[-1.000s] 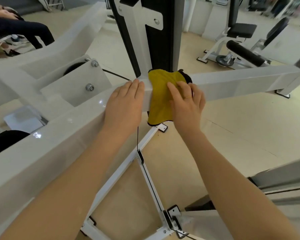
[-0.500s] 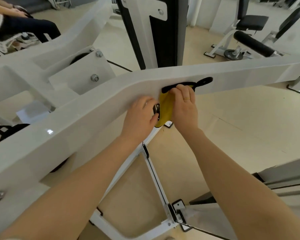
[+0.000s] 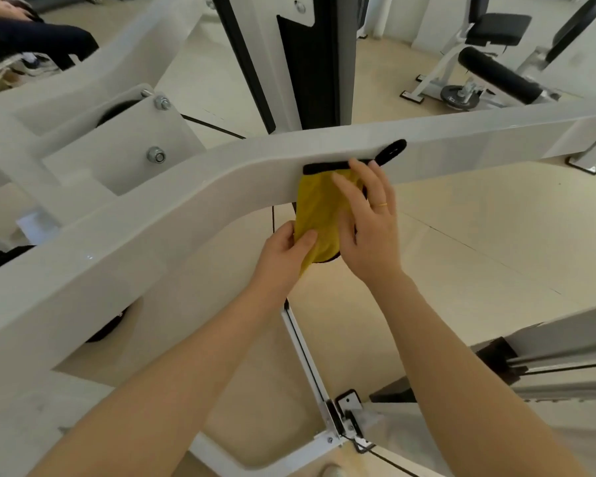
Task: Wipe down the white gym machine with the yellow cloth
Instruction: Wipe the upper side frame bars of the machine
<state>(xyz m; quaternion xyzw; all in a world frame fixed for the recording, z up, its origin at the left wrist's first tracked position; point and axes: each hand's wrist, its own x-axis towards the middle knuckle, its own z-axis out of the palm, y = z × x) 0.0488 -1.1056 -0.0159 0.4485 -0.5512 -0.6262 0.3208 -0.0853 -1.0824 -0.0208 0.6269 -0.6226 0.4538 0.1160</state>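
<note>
The left hand (image 3: 283, 256) pinches the lower edge of the yellow cloth (image 3: 315, 215), thumb on top. Just right of it, the right hand (image 3: 369, 228) lies with fingers spread flat against the cloth, which hangs over the front face of the white gym machine (image 3: 159, 235) beam, its black hem above the fingertips.

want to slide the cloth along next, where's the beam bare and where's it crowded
Bare: the white beam rightward from the yellow cloth, past its black loop, and leftward down to the bolted bracket. Crowded: at the cloth, where the left hand pinches its lower edge, the right hand presses it flat, and the black upright stands behind.
</note>
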